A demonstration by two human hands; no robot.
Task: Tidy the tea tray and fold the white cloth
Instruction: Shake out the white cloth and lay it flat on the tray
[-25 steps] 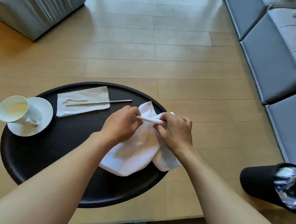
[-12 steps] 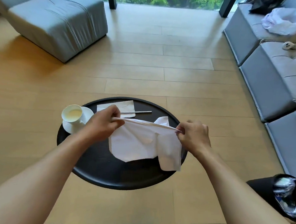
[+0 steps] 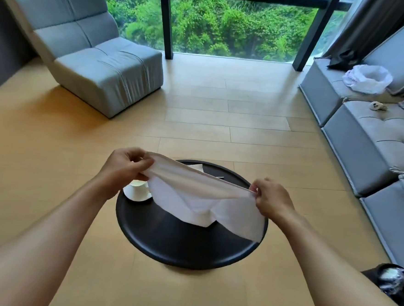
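The white rectangular cloth (image 3: pixel 202 200) hangs in the air above the round black tea tray (image 3: pixel 184 252), stretched by its top edge between two hands, so the step in hand looks like the opening-out that comes before the first fold. The left hand (image 3: pixel 126 165) is closed in a pinch on the corner at about ten o'clock of the tray, and the right hand (image 3: pixel 273 200) is pinched shut on the opposite corner at about three o'clock. The top edge runs taut and slopes down toward the right, while the lower part sags in soft creases, one flap doubled under near the middle and the lowest corner drooping close to the tray's right rim. The next move probably calls for evening out the held edge and bringing corner to corner so the halves meet squarely. Behind the cloth, a white ceramic cup on its saucer (image 3: pixel 137 191) stands at nine o'clock on the tray, and a pale paper napkin (image 3: pixel 196 167) with a thin metal stick (image 3: pixel 220 177) lies at twelve o'clock, both partly hidden.
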